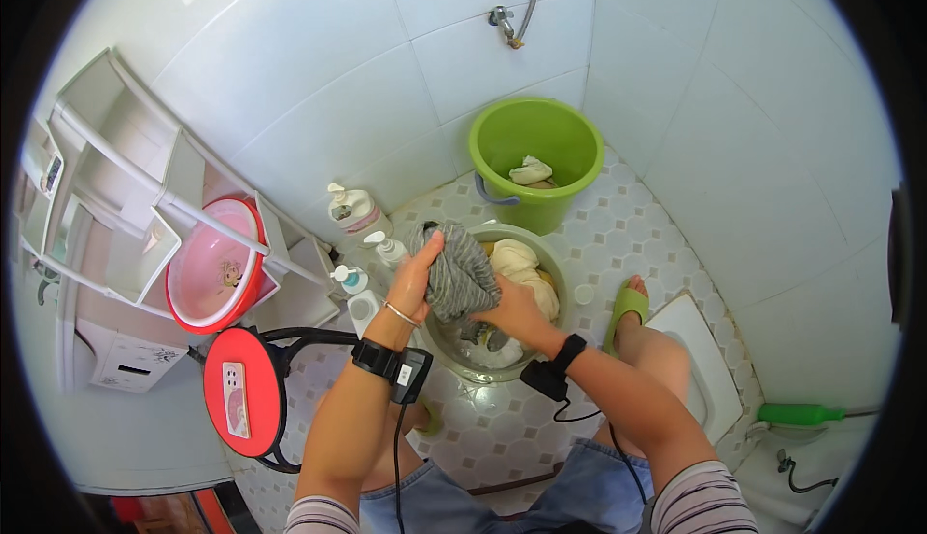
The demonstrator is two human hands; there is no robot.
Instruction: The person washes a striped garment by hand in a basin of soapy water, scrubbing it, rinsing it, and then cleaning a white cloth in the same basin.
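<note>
Bunched between my two hands is a grey striped cloth [461, 266], lifted over the left side of a round basin [558, 273]. My left hand [414, 277] grips its left side with the thumb on top. At its lower right, my right hand [518, 311] clasps the cloth with bent fingers. Below it, the basin holds cream-coloured cloth [525, 266], some yellow fabric and water with suds. Part of the basin's left rim is hidden by my left hand and the cloth.
Behind the basin stands a green bucket [536, 208] with cloth inside. Several pump bottles [355, 209] line the left wall near a white shelf rack [210, 219] holding a pink-and-red basin [264, 237]. A phone [236, 400] lies on a red stool [268, 418]. A squat toilet [713, 367] is at right.
</note>
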